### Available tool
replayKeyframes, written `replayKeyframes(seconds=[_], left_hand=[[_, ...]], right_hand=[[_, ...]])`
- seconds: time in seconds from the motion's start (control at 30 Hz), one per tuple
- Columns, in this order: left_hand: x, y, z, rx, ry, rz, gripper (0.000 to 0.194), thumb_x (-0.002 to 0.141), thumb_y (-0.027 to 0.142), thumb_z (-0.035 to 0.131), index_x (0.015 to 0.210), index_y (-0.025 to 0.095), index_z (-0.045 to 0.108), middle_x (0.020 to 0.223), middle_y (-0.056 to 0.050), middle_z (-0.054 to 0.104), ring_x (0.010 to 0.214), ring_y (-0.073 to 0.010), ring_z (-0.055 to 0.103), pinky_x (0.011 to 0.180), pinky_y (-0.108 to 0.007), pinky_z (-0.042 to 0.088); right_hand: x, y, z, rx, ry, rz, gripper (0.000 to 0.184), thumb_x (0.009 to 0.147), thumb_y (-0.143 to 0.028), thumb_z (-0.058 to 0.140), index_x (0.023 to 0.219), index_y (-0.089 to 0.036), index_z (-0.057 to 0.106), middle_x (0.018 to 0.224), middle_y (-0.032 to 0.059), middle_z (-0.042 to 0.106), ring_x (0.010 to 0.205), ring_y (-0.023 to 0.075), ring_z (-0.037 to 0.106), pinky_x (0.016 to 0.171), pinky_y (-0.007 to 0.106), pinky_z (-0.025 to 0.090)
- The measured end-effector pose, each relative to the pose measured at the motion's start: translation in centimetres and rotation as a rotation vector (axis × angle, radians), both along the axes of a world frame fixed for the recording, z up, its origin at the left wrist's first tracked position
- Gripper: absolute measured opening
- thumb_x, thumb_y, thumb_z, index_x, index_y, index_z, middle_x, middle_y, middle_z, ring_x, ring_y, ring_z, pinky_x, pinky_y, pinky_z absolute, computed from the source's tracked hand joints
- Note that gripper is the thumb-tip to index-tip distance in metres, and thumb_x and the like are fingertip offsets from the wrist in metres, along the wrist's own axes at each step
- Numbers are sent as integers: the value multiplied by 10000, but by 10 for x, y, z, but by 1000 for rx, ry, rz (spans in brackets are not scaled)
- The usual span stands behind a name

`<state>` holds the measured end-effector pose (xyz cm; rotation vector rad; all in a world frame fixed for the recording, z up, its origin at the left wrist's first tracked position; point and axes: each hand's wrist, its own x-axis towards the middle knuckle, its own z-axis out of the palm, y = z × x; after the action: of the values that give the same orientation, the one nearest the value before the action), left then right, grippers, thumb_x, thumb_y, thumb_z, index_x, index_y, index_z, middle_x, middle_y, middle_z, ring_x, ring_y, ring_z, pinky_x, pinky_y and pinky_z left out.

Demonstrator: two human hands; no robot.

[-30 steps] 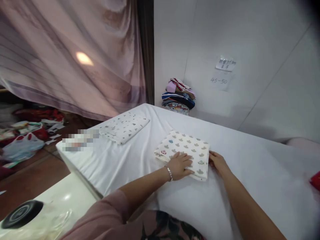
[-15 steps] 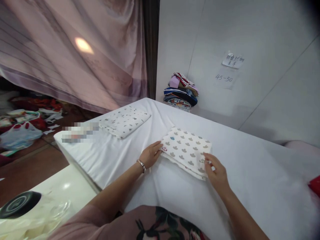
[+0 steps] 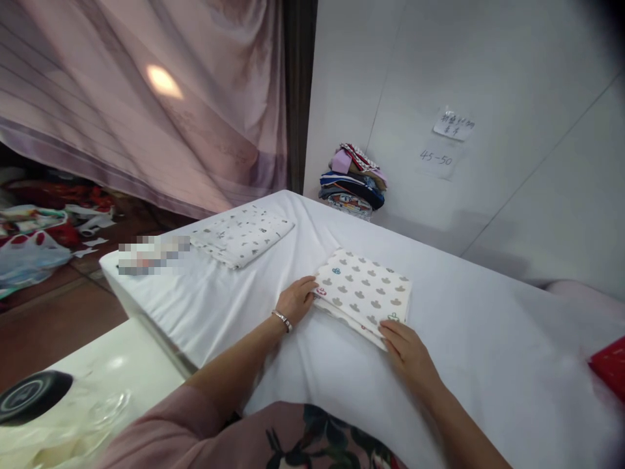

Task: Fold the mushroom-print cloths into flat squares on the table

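Observation:
A folded white cloth (image 3: 364, 286) with rows of grey cloud-like shapes and a few coloured ones lies flat in front of me. Its layers show along the near edge. My left hand (image 3: 296, 303) pinches its left corner, thumb and fingers closed on the fabric. At the near right corner, my right hand (image 3: 409, 352) grips the edge with fingers on top; the thumb is partly hidden. Farther left rests a second folded white cloth (image 3: 244, 236) with small dark prints.
A white sheet covers the table (image 3: 488, 365). Folded fabrics (image 3: 352, 182) are stacked by the wall, below paper notes (image 3: 454, 125). A pink curtain (image 3: 205, 117) hangs at left. A round black object (image 3: 34, 396) sits on the lower-left surface; something red (image 3: 610, 368) lies far right.
My right hand has moved down and left, from the cloth's right edge to its near right corner. My left hand stays at the left corner.

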<state>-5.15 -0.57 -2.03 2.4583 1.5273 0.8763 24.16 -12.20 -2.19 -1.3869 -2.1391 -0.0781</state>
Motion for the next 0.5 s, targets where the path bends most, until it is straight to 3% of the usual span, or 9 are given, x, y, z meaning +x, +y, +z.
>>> replayKeyframes(seconds=[0.2, 0.37, 0.5], left_hand=[[-8, -1, 6, 6, -1, -114, 340, 756, 187, 461, 1082, 207, 555, 1219, -54, 518, 1086, -175, 503, 930, -328, 423], [-15, -7, 21, 60, 172, -282, 630, 681, 218, 595, 1278, 233, 392, 1379, -83, 345, 1263, -256, 301, 1007, -449, 303], [-13, -2, 24, 44, 238, -299, 601, 708, 248, 608, 1271, 261, 398, 1395, -72, 325, 1277, -267, 280, 1005, -491, 274]], right_hand=[[-3, -8, 0, 16, -119, 46, 376, 836, -297, 488, 1200, -205, 506, 1207, 98, 527, 1118, 249, 474, 914, 419, 441], [-6, -7, -4, 54, -159, 35, 399, 849, -251, 440, 1246, -207, 458, 1223, 108, 513, 1117, 256, 479, 908, 437, 439], [-9, -6, -4, 89, -179, 33, 393, 850, -198, 415, 1240, -189, 462, 1204, 117, 526, 1107, 253, 485, 904, 439, 437]])
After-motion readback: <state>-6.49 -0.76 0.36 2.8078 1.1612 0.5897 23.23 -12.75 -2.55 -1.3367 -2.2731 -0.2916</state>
